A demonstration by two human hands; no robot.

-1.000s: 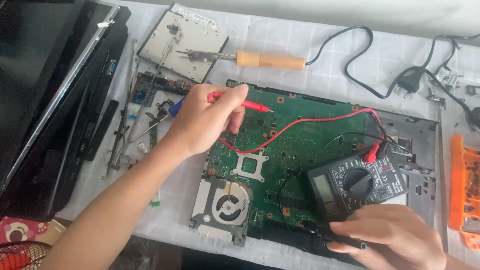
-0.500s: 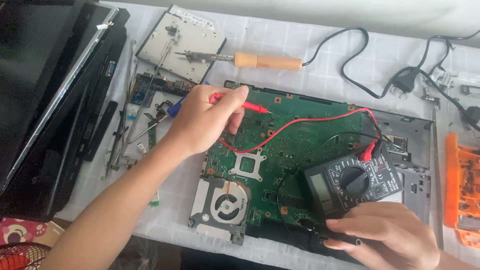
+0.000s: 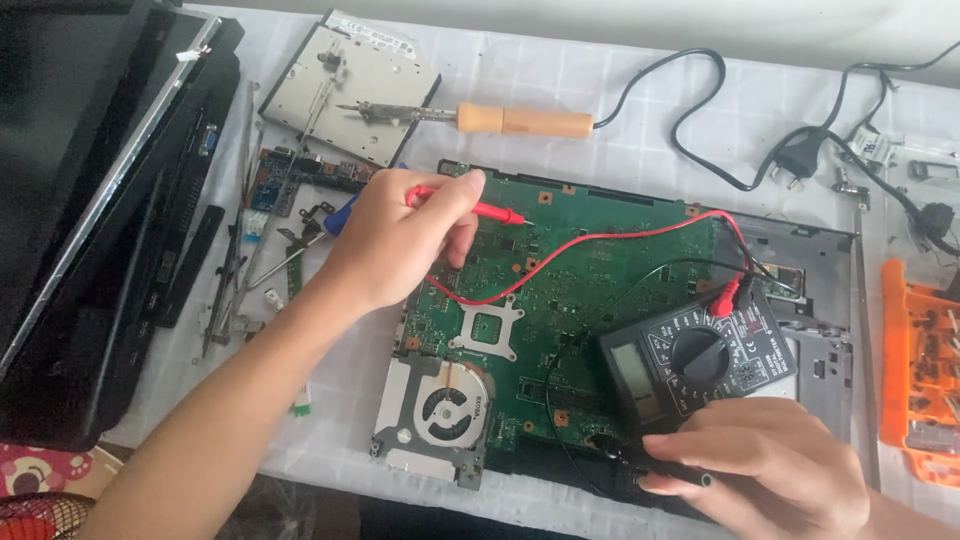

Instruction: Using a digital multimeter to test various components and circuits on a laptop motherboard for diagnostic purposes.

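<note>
White checked cloth covers the desk [image 3: 600,75], and on it lies a green laptop circuit board [image 3: 590,290] with a round cooling fan [image 3: 445,410] at its near left corner. The left hand [image 3: 395,245] is closed around a red test probe [image 3: 470,207], whose metal tip hangs just over the upper part of the board. A red lead [image 3: 600,240] runs from that probe across the board to a black multimeter [image 3: 700,360], which rests on the board's right side. The right hand [image 3: 760,460], just in front of the meter, pinches a black probe [image 3: 670,470] against the board's near edge. Beyond the board lie a wooden-handled soldering iron [image 3: 520,120] and a flat silver drive [image 3: 350,85]. A black laptop shell [image 3: 90,220] sits at the left, an orange plastic case [image 3: 925,360] at the right, and a black power cable [image 3: 800,155] trails behind.
</note>
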